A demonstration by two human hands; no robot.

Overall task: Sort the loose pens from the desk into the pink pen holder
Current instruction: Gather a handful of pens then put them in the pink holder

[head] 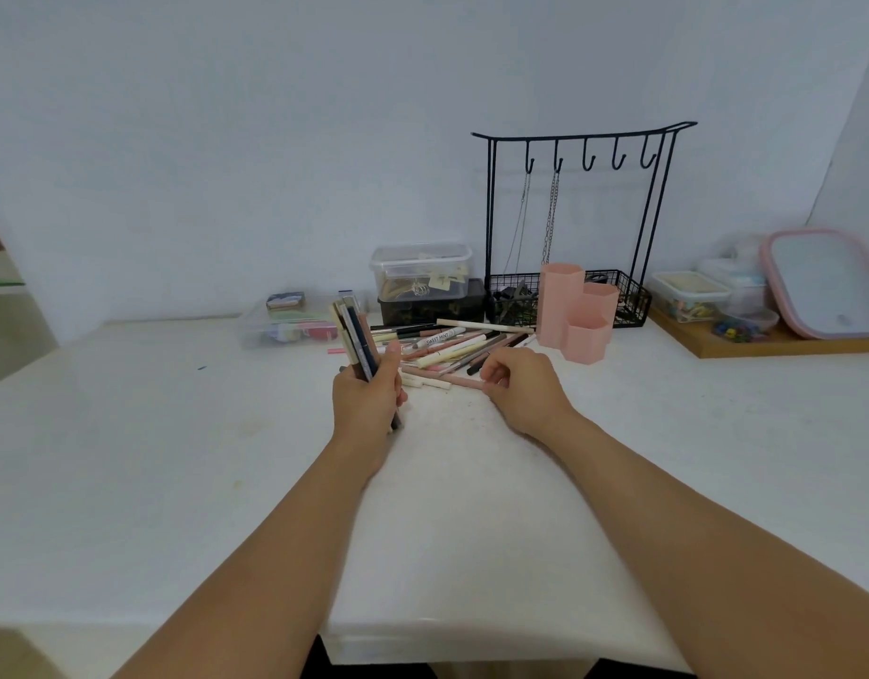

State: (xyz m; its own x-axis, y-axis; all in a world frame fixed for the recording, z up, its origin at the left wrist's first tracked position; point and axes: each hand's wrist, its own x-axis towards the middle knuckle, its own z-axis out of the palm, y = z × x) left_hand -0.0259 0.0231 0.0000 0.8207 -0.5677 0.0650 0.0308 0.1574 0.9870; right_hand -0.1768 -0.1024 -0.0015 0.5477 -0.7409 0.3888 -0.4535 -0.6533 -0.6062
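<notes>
Beside hexagonal pink pen holder (577, 311), slim pens (356, 338) in left hand (366, 396).

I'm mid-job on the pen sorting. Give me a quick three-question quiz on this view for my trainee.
1. True or false: the left hand grips a bundle of pens.
2. Which thing hangs chains? A. the black wire rack B. the clear lidded box C. the wooden tray
3. Fill in: the right hand pinches the end of a pink pen that lies on the ____.

Key:
1. True.
2. A.
3. Desk; the pink pen holder shows no pens sticking out.
</notes>
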